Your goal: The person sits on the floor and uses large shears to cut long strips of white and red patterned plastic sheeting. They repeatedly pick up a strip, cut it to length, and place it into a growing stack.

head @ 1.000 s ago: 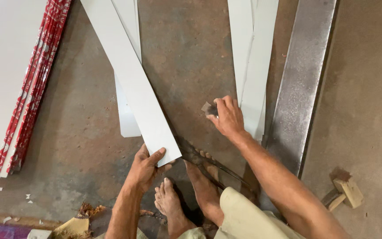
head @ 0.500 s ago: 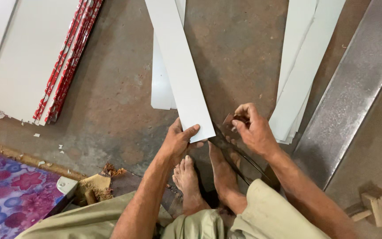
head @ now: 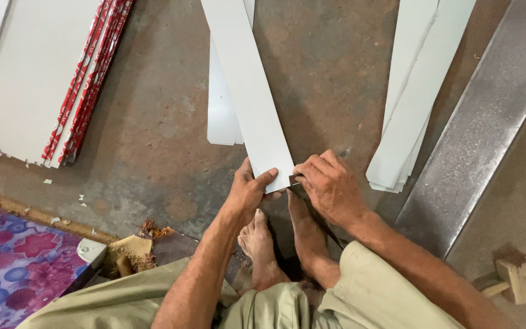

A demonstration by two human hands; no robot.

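Concrete floor [head: 153, 140], stained and bare in the middle. Long grey metal bar [head: 488, 122] lying diagonally at the right. Stack of white sheets with red-printed edges [head: 86, 79] at upper left. Pile of white strips [head: 415, 103] beside the bar. Long white strip [head: 245, 85] running from the top edge down to the hands, overlying another white strip. Left hand [head: 248, 192] gripping its near end, thumb on top. Right hand [head: 330, 186] closed at the strip's near right corner, what it holds hidden. Wooden block [head: 515, 277] at lower right.
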